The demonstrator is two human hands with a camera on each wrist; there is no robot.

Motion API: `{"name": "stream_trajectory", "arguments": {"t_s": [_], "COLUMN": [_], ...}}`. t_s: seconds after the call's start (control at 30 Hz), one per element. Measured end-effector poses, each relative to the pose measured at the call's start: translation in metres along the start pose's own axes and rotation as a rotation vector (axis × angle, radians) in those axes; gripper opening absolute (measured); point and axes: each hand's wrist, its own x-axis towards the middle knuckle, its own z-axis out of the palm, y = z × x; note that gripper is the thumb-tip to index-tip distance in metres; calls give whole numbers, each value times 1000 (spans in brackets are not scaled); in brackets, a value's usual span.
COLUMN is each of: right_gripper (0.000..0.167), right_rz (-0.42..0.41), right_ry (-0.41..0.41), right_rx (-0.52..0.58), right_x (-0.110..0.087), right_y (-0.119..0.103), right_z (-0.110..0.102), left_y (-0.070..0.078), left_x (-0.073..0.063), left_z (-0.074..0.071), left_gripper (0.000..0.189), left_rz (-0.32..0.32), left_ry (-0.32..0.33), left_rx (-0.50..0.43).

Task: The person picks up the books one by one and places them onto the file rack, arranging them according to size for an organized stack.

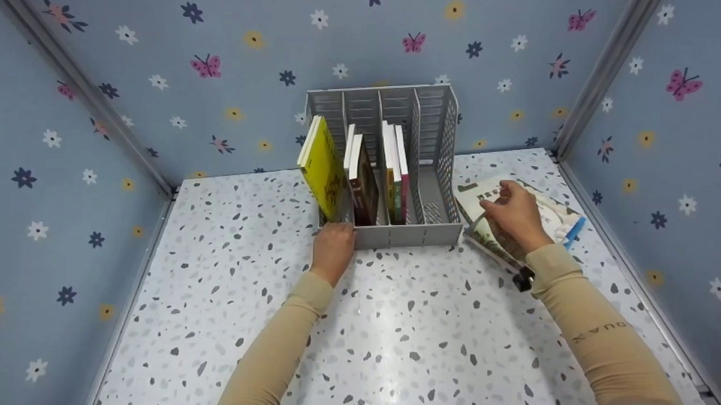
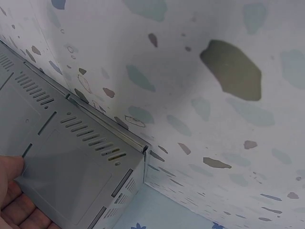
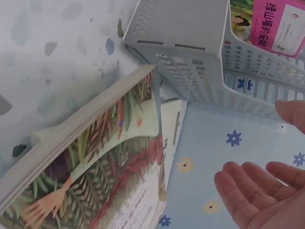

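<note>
A grey four-compartment file rack [image 1: 408,235] stands against the back wall. My left hand [image 1: 333,249] grips its front left corner; the left wrist view shows the thumb on the rack's panel [image 2: 66,176] and the fingers curled at its edge. A yellow book [image 1: 324,165] leans in the leftmost compartment. Beside it are a dark brown book [image 1: 367,188] and a pink-spined book [image 1: 403,186] among other books. My right hand [image 1: 517,213] is over illustrated books [image 1: 485,234] lying right of the rack. In the right wrist view its fingers [image 3: 252,191] are parted from the thumb, holding nothing.
The rightmost compartment [image 1: 433,193] shows its bare floor. A blue-edged item [image 1: 574,231] lies under the right-hand books. Flower-patterned panels [image 1: 250,91] enclose the speckled white table [image 1: 392,323] at the back and both sides.
</note>
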Motion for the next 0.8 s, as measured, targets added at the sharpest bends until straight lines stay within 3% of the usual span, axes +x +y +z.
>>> {"name": "stream_trajectory", "arguments": {"t_s": [0.1,0.33,0.8], "right_gripper": [67,84,90], "right_rz": [45,144,275], "right_ry": [25,43,35], "right_rx": [-40,-129,-235], "right_x": [-3,-9,-14], "right_y": [6,21,59], "right_z": [-8,-26,-55], "left_y": [0,-1,-1], "left_x": [0,-1,0], "left_z": [0,2,2], "left_gripper": [16,15,15], "left_rz": [-3,-3,10], "left_ry": [3,11,12], "left_rx": [-1,13,7]}}
